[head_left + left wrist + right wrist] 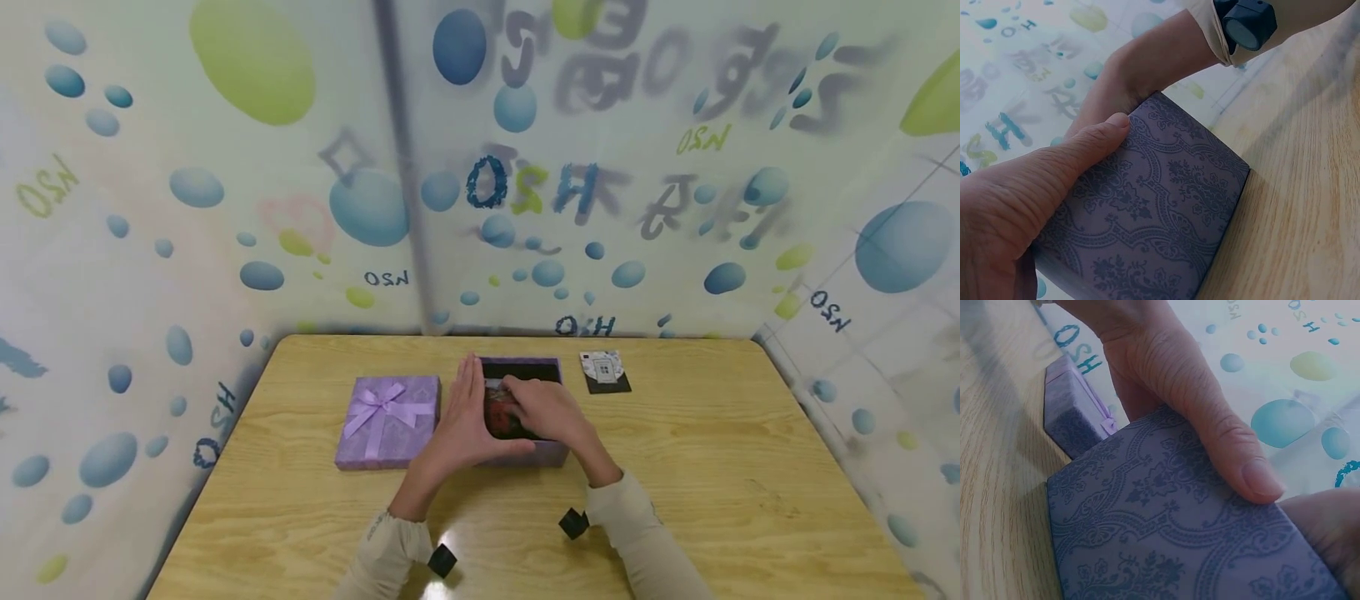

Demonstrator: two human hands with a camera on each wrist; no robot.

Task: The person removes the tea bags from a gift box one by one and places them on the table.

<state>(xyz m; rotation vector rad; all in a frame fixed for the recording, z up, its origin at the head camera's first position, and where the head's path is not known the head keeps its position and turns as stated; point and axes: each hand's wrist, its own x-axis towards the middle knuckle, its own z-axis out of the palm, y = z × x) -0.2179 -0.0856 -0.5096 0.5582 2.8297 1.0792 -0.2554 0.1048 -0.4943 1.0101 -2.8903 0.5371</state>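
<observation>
An uncovered purple box (555,454) stands on the table, its dark inside holding a dark item with red on it (501,414). My left hand (461,425) grips the box at its left front corner, fingers extended along the left side. In the left wrist view, the left hand's thumb (1100,134) lies on the patterned wall (1160,194). My right hand (551,408) reaches over the right side into the box, fingers bent at the item; whether they pinch it is unclear. The right wrist view shows the right hand (1329,528) partly behind the wall (1147,506).
A purple lid with a ribbon bow (390,421) lies left of the box, close to my left hand. To the right of the box, near the back edge, is a small black-and-white card or packet (605,372). A patterned wall covering (450,275) rises behind the wooden table (712,467).
</observation>
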